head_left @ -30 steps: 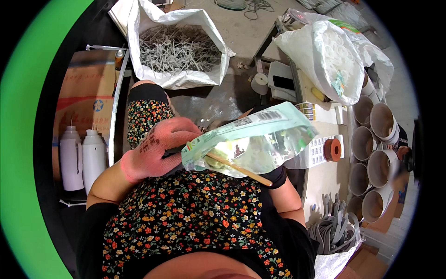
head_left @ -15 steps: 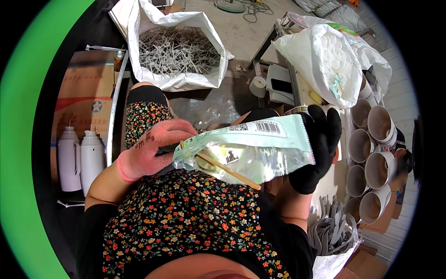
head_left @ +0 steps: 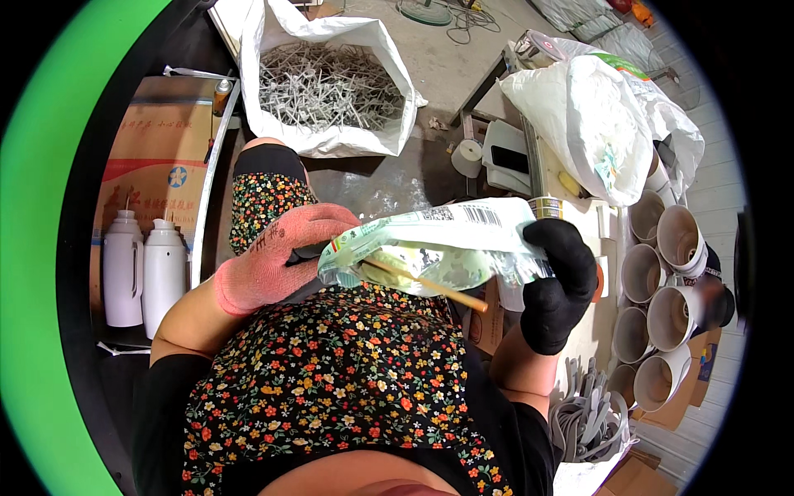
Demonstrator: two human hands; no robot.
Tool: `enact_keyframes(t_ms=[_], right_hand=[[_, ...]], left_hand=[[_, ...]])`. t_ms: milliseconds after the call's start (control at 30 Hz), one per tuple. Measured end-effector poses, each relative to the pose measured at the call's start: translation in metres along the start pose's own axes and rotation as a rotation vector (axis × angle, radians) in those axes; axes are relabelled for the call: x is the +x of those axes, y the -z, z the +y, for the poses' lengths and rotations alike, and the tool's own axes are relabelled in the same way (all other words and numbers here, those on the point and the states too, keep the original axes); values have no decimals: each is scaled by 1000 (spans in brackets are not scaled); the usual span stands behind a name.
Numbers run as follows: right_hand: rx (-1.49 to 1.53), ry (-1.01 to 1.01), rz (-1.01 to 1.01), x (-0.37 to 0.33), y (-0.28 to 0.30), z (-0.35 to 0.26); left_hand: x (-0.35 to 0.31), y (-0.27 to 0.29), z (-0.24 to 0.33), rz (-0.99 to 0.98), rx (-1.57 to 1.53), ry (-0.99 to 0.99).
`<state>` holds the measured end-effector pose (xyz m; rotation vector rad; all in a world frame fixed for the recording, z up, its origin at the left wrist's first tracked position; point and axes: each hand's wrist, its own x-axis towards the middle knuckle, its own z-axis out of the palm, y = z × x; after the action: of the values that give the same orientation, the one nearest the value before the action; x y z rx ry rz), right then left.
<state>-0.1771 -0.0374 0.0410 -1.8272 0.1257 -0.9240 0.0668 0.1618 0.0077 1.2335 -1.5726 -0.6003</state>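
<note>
- Nearest, one flowered garment (head_left: 331,380) is worn by the person, and just above it one plastic pouch (head_left: 438,225) is held level with both hands.
- The pouch is pale green and white along its top, where a code is printed, and clear, glossy and wrinkled below.
- Its left end is clasped by the left hand (head_left: 285,252), pink-gloved, in a closed grip; its right end is held by the right hand (head_left: 560,285), black-gloved, with finger and thumb curled about the edge.
- One thin wooden stick (head_left: 426,285) is seen slanting below the pouch; whether it starts inside cannot be told.
- At the right, one bunch of grey straps (head_left: 589,422) is gathered beside the bench (head_left: 591,331), which is lined by at least seven grey tubs (head_left: 672,318).
- At the left, two white flasks (head_left: 124,269) are stood before one brown carton (head_left: 153,149).
- Farther off, one dark phone (head_left: 509,159), one white roll (head_left: 468,157) and one sack of thin grey pieces (head_left: 347,143) are seen.
</note>
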Motion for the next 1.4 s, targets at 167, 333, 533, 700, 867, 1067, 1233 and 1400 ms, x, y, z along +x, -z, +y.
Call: enact_keyframes(t_ms=[167,333,533,700,867,1067,1233,1400], right_hand=[[-136,134,74,5,-7,-4],[-438,354,242,1,-12,-10],[-1093,719,205,11,-42,-27],[-999,652,34,13,-48,-28],[-971,660,16,13,-49,-17],[-934,386,-49,23,-51,-38],[-871,484,-155,24,-48,-26],[-934,622,-70,13,-52,-18]], left_hand=[[-9,-7,-10,102,-81,-46],[-2,-7,-8,67,-193,39],[4,-10,2,95,-207,90],[7,-9,5,96,-35,-47],[6,-7,9,81,28,-14],[10,-5,10,61,20,-21],[9,-3,6,14,57,5],[-6,-21,0,220,-233,235]])
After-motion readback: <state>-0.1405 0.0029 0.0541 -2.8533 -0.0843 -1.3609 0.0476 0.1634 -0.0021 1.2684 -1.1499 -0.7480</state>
